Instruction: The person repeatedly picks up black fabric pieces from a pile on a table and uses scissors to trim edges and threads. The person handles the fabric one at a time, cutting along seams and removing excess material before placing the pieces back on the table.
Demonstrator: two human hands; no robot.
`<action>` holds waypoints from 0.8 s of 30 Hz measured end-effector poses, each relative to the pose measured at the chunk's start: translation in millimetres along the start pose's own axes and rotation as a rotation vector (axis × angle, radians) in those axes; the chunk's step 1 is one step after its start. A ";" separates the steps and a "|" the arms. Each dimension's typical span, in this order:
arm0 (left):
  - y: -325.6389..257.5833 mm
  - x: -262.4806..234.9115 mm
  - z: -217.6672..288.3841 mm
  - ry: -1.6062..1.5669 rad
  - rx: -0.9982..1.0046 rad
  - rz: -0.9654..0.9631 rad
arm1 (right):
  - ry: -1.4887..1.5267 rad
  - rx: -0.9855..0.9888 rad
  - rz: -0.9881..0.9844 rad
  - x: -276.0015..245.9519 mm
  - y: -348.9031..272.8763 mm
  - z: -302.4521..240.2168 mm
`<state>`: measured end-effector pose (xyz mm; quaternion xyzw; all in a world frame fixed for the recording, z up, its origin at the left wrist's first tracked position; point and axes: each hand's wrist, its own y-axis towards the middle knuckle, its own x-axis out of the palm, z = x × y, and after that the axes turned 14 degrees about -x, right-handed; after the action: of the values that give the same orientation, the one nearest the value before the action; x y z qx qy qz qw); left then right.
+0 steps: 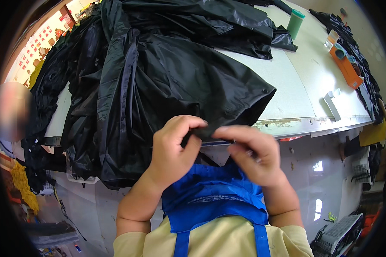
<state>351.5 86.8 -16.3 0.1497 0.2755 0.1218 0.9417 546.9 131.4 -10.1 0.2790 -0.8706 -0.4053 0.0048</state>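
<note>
A shiny black garment (pixel 176 73), like a raincoat, lies spread over the table and hangs down past its near edge. My left hand (pixel 174 147) pinches the garment's near edge between thumb and fingers, just in front of my body. Close beside it, my right hand (pixel 258 152) is curled, its index fingertip at the same edge. Something small and shiny shows between the right hand's fingers, too little of it to name. Toward the right, one corner of the garment has a small round snap (pixel 265 91). The cloth between my fingertips is dark and blurred.
On the pale table (pixel 287 81) stand a green lidded cup (pixel 295 25), an orange box (pixel 345 68) and a bent white piece (pixel 332 105). More dark clothing (pixel 47 85) is heaped at left, near another person. White baskets (pixel 339 233) stand on the floor at right.
</note>
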 end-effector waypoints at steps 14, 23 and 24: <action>-5.7 -14.7 19.3 0.253 0.236 0.126 | -0.197 0.067 -0.256 -20.8 39.7 3.4; -12.2 -17.6 3.0 -0.796 -0.337 -0.135 | 0.144 0.260 -0.081 -17.2 36.5 14.7; -11.7 -17.0 5.7 -0.799 -0.350 -0.121 | 0.104 0.237 -0.029 -14.5 35.1 12.7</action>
<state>342.4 69.5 -7.6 0.0070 -0.1271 0.0439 0.9909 539.2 165.5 9.4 0.3107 -0.9068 -0.2846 0.0109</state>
